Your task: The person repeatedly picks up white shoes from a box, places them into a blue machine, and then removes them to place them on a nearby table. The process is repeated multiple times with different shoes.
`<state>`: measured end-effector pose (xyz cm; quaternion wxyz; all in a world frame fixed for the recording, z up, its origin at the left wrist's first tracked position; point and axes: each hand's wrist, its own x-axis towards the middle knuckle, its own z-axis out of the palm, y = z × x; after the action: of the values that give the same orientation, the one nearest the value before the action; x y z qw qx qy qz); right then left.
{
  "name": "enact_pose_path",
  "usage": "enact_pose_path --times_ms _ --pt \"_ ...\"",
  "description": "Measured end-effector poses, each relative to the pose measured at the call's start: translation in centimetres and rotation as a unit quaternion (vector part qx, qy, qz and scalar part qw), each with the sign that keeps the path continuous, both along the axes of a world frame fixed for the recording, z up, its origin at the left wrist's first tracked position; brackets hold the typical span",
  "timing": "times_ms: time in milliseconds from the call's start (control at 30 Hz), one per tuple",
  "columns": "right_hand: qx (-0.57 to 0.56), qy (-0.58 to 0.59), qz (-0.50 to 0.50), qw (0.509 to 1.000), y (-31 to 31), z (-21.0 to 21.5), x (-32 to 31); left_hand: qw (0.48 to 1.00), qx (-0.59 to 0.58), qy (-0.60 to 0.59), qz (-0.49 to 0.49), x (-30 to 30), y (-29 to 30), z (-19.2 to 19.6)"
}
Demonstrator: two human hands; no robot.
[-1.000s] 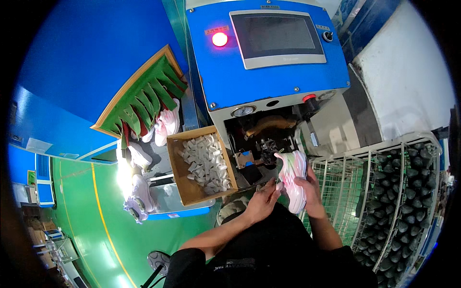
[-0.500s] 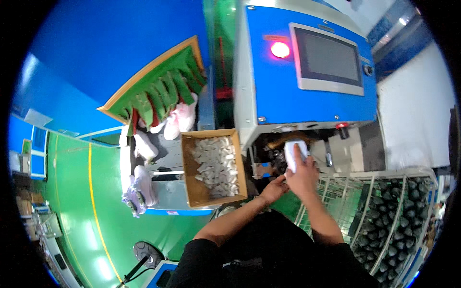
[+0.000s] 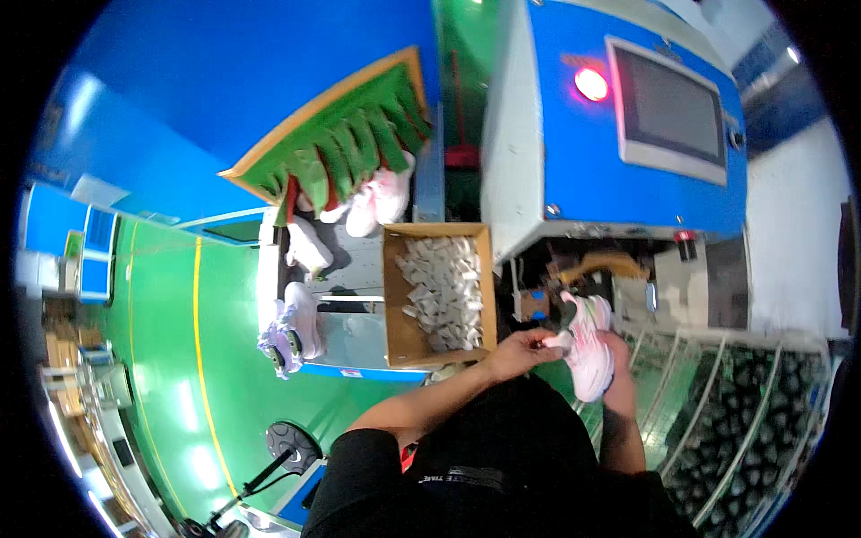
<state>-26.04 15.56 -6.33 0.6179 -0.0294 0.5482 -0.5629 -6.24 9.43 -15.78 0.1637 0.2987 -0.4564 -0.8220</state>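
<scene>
A pale pink and white sneaker (image 3: 592,359) is in front of me, below the opening of the blue machine. My right hand (image 3: 619,354) is closed around its right side. From the left, my left hand (image 3: 523,352) reaches in with its fingers pinched on a small white piece (image 3: 561,341) at the sneaker's edge. Whether that piece is the sneaker's tongue or something loose, I cannot tell. Left of my hands, a cardboard box (image 3: 395,305) holds many small white pieces (image 3: 444,291).
The blue machine (image 3: 574,170) has a lit red lamp (image 3: 591,84) and a screen (image 3: 673,112). Sneakers (image 3: 386,193) emerge under a green strip curtain (image 3: 336,152); a lilac pair (image 3: 296,327) sits nearer. A wire rack (image 3: 717,421) with dark pieces stands at right.
The shoe has come back from the machine's opening toward me and been turned, so its pink side shows. My right hand has moved from its top to its right side. The view has shifted left.
</scene>
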Motion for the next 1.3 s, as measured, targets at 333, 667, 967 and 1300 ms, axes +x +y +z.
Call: enact_pose_path --times_ms 333,667,967,1300 --pt "-0.074 -0.058 0.007 0.996 5.4 -3.7 -3.3 0.956 -0.275 -0.103 -0.006 0.2 2.0 9.2" --pt "-0.03 0.42 0.138 0.897 -0.4 4.3 -3.4 0.968 -0.157 -0.183 -0.067 0.7 1.6 4.2" --pt "0.163 0.723 0.362 0.566 -6.8 0.7 0.0 0.953 -0.186 -0.234 -0.05 3.5 0.6 1.3" --pt "0.063 0.793 0.254 0.55 -7.1 -4.8 -0.9 0.944 -0.191 -0.268 -0.006 6.8 0.0 0.9"
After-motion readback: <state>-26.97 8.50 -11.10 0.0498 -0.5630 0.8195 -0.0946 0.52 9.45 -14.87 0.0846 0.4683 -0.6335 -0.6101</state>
